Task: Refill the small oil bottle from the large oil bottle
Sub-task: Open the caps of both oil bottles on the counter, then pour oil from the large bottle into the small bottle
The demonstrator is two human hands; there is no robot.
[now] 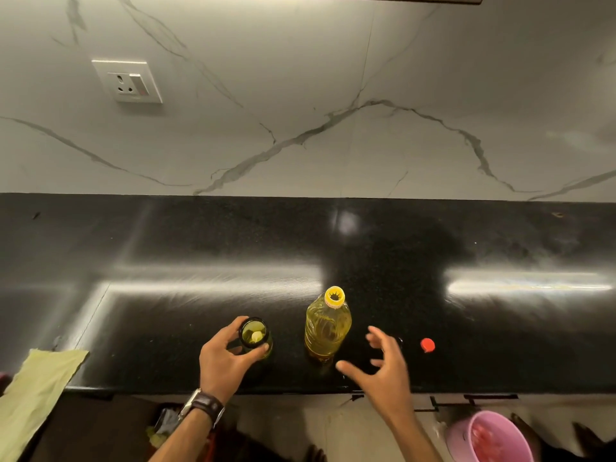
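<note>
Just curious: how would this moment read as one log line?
left hand: holding small bottle, open | right hand: empty, near large bottle, uncapped | red cap: on counter

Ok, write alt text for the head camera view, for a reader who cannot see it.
A person's left hand grips a small oil bottle, uncapped, on a black countertop, while the open right hand reaches toward a large oil bottle, also uncapped. A red cap lies to the right; a marble wall stands behind.
</note>
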